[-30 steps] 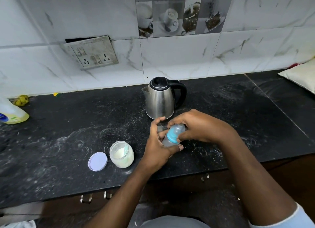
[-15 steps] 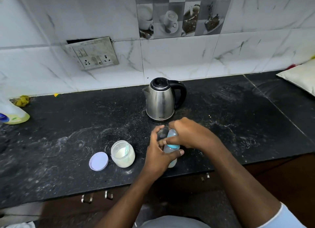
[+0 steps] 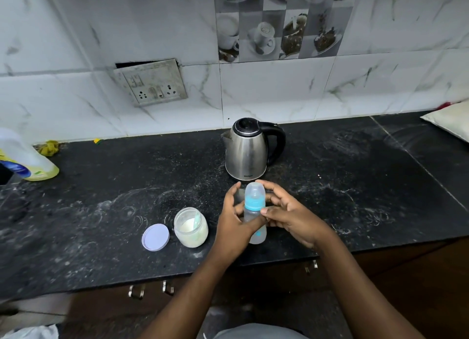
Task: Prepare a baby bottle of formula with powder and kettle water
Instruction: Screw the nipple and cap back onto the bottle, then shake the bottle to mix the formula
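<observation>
A clear baby bottle (image 3: 254,204) with a blue collar and a clear cap stands upright on the black counter (image 3: 101,212), just in front of the steel kettle (image 3: 247,149). My left hand (image 3: 234,222) wraps around the bottle's body. My right hand (image 3: 286,217) touches the bottle just below the blue collar with thumb and fingertips. An open glass jar (image 3: 190,227) of white powder, with a scoop inside, stands left of the bottle. Its white lid (image 3: 155,237) lies flat beside it.
A yellow liquid bottle (image 3: 25,158) stands at the far left. A switch and socket plate (image 3: 151,82) hangs on the tiled wall. A pale cushion-like bag (image 3: 449,119) lies at the far right. Cabinet handles (image 3: 149,289) sit below the counter edge.
The bottle went from tilted between both hands to standing upright on the counter. My right hand shifted from over the cap down to the collar's side.
</observation>
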Motion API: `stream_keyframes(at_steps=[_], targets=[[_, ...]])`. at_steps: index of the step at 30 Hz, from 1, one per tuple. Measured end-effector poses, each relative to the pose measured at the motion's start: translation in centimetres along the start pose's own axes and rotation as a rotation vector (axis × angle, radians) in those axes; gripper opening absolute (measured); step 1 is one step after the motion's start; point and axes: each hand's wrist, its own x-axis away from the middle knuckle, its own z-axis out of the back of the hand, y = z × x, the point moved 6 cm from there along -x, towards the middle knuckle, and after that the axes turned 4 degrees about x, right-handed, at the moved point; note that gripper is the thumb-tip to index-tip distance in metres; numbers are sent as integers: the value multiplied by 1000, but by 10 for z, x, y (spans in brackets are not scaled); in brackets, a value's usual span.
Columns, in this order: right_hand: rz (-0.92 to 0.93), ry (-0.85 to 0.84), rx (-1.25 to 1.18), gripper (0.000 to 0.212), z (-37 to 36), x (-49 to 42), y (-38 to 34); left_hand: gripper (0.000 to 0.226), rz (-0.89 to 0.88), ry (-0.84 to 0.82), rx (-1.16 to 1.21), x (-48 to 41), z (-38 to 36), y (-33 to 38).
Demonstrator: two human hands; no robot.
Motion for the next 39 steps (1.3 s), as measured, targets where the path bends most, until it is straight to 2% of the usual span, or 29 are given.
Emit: stream_keyframes(at_steps=[9, 15, 16, 19, 22, 25, 28, 30, 32, 33, 36, 37, 39], targets=[[81, 15, 18, 70, -5, 2, -1, 103, -41, -48, -74, 5, 0, 5], [145, 84, 31, 71, -5, -1, -6, 107, -5, -81, -70, 11, 3, -8], [152, 111, 14, 70, -3, -2, -7, 100, 10, -57, -71, 13, 4, -9], [134, 115, -1, 73, -4, -6, -5, 60, -44, 53, -102, 16, 9, -10], [92, 10, 15, 90, -12, -8, 0, 53, -78, 91, -101, 19, 12, -6], [86, 12, 11, 92, -10, -11, 3, 65, -63, 47, -80, 24, 11, -9], [129, 105, -38, 89, 0, -14, -1, 107, 28, -35, -48, 31, 14, -28], [172, 221, -135, 87, 13, -16, -3, 114, 56, -55, -161, 36, 20, -41], [199, 311, -242, 85, 25, -15, -3, 106, 45, -69, -445, 39, 28, -53], [205, 316, -265, 84, 26, -14, -4, 98, 29, -95, -610, 38, 31, -61], [192, 157, -200, 87, 12, -11, -5, 78, -30, -250, -1024, 35, 25, -86], [194, 156, -215, 87, 11, -11, -7, 76, -33, -286, -1112, 34, 22, -92], [214, 292, -332, 83, 23, -10, -9, 75, -9, -337, -1213, 35, 19, -100]])
